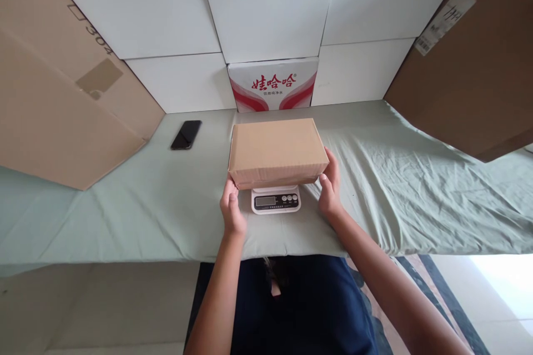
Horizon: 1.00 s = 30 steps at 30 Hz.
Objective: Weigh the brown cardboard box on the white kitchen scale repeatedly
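Observation:
A closed brown cardboard box (pixel 277 147) is held level between both hands, over a white digital kitchen scale (pixel 276 208). My left hand (pixel 231 205) grips the box's near left corner, fingers partly hidden beneath it. At the near right corner, my right hand (pixel 330 183) holds the box with the thumb in front and fingers along the side. Only the front of the scale shows, with its display and several buttons; the box hides its platform. Whether the box touches the platform I cannot tell.
A black smartphone (pixel 186 135) lies on the green tablecloth (pixel 166 205), left of the box. Behind stands a white and red carton (pixel 273 84) against white panels. Large cardboard sheets flank the table at left (pixel 62 94) and right (pixel 470 66).

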Available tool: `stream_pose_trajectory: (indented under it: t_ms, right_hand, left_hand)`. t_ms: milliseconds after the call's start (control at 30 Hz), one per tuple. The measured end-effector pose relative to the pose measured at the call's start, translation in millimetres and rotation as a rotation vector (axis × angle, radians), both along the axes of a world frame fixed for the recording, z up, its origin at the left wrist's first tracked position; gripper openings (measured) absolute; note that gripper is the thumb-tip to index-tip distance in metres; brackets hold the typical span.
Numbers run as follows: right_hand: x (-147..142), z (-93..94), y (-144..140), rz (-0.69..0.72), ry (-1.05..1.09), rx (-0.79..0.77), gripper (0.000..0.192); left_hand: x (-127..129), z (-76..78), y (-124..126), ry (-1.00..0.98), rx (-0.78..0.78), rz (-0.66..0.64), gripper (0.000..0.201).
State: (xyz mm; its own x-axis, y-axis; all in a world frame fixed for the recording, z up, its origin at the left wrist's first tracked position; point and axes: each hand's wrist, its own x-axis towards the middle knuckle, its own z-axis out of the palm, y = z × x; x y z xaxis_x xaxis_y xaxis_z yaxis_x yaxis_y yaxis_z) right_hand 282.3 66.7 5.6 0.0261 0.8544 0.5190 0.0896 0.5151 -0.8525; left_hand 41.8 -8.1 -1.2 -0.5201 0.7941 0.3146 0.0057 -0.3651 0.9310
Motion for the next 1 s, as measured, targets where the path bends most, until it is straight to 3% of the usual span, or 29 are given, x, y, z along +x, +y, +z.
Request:
stream_pose_trajectory:
  t_ms: [200,333,467,533,633,733,833,1000]
  right_hand:
    - [-5,6.2,-3,0.027,-0.027,0.024,0.064]
    - [-8,19.5,1,0.061,0.015,0.052,0.066]
    - [-13,41.2,28,0.073,0.021,0.124,0.065]
    - [-18,44.8,51,0.065,0.029,0.129,0.065]
    - [-28,34.8,88,0.071,0.074,0.076,0.068]
    - [-35,15.1,114,0.083,0.131,-0.017,0.071]
    - [-37,-0.1,124,0.096,0.168,-0.086,0.07]
    - [-37,-5.4,125,0.144,0.196,-0.15,0.068]
  left_hand:
    - [1,3.1,-2,0.033,-0.005,-0.043,0.08]
    - [-7,17.6,4,0.062,0.034,-0.06,0.082]
    - [-27,39.5,40,0.086,0.08,-0.115,0.074]
    - [-36,42.4,69,0.103,0.059,-0.141,0.073]
    - [-43,30.7,111,0.084,0.011,-0.161,0.078]
    - [-42,10.3,135,0.001,-0.027,-0.159,0.08]
    - [-41,-3.5,142,-0.061,-0.034,-0.171,0.078]
    - [-43,-9.3,145,-0.065,-0.053,-0.201,0.077]
